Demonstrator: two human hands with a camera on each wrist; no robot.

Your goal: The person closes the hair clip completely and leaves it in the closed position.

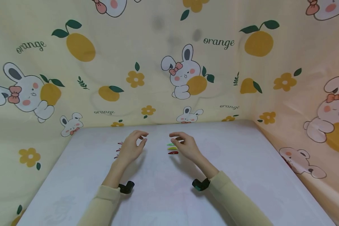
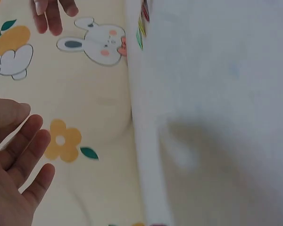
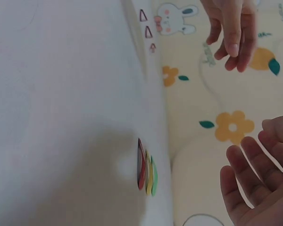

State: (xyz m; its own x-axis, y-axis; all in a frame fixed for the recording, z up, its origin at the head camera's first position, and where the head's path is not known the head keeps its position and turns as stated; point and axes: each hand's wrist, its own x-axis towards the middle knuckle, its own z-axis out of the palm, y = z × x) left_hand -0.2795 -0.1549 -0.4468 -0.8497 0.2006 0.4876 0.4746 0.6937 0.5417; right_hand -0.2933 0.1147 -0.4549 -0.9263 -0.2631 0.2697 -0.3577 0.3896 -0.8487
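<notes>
My left hand [image 1: 131, 148] hovers above the white table with fingers loosely curved and nothing in them. Beside it, partly hidden by the hand, lie three small dark red hair clips [image 3: 148, 32] of triangular outline, set in a column. The right hand [image 1: 188, 148] is likewise raised, its fingers relaxed and bent toward the left one, holding nothing. Just below and left of it rest a red snap hair clip [image 1: 173, 153], a yellow hair clip [image 3: 149, 174] and a green hair clip [image 3: 154, 176], side by side. In the head view the right hand overlaps the ends of some clips.
The white tabletop [image 1: 164, 194] runs back to a cream cloth [image 1: 147, 62] printed with rabbits, oranges and flowers, which also hangs along both sides. A small dark wrist camera [image 1: 127, 187] sits on the left wrist, another camera [image 1: 201, 184] on the right.
</notes>
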